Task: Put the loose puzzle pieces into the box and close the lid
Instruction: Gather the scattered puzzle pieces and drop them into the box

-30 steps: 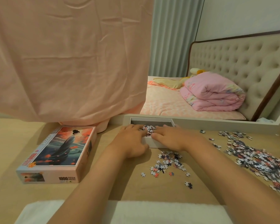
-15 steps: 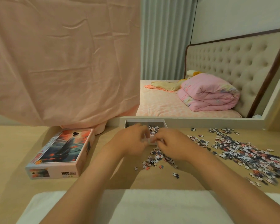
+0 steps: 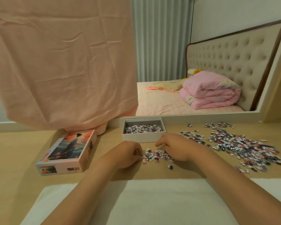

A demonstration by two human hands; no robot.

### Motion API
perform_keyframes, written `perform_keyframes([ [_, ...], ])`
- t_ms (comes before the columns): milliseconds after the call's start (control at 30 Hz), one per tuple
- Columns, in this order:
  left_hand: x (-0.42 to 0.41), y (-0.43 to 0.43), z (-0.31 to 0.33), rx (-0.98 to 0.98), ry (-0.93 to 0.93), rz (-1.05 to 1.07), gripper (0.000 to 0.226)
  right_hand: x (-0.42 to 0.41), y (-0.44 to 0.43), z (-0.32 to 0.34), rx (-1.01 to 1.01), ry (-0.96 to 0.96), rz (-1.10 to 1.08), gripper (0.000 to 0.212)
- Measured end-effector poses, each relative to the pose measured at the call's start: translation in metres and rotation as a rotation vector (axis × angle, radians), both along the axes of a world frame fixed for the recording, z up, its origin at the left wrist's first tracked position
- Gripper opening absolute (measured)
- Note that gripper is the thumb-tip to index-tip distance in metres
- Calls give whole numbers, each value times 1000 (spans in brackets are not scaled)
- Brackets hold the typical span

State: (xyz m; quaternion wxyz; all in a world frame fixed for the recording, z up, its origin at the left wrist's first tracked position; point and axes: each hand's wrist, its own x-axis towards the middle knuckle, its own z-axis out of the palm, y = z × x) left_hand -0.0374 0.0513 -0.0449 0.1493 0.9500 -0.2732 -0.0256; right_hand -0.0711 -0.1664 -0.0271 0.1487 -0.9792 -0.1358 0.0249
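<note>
2 hands, fingers (image 3: 137, 152) curled, flank a small heap of loose pieces (image 3: 157, 155) on the desk (image 3: 23, 151) just near of the box (image 3: 141, 138): left hand (image 3: 127, 154) at its left edge, right hand (image 3: 175, 147) over its right; grip unclear.

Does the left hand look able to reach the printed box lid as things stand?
Probably yes. The printed box lid lies flat on the table left of the left hand, only bare tabletop between them, nothing resting on it. That hand sits curled beside a small pile of puzzle pieces.
</note>
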Motion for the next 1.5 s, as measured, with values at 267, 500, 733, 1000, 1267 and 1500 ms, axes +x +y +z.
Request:
perform_keyframes([
  [267,8,-31,-5,103,36,-17,34,-17,-24,9,-158,217,-88,79],
  [500,11,-53,-4,21,40,-151,27,-1,-17,-3,9,113,-87,41],
  [733,13,-32,3,265,71,-89,49,3,-20,-5,-34,186,-106,40],
  [1000,6,-52,-3,103,46,-133,28,2,-1,-7,17,146,-78,37],
  [1267,6,-60,-9,-122,-66,-54,28,6,0,-12,157,58,-175,29],
  [1500,15,-54,-15,-379,68,39,15,8,-5,-25,703,153,-330,12],
])
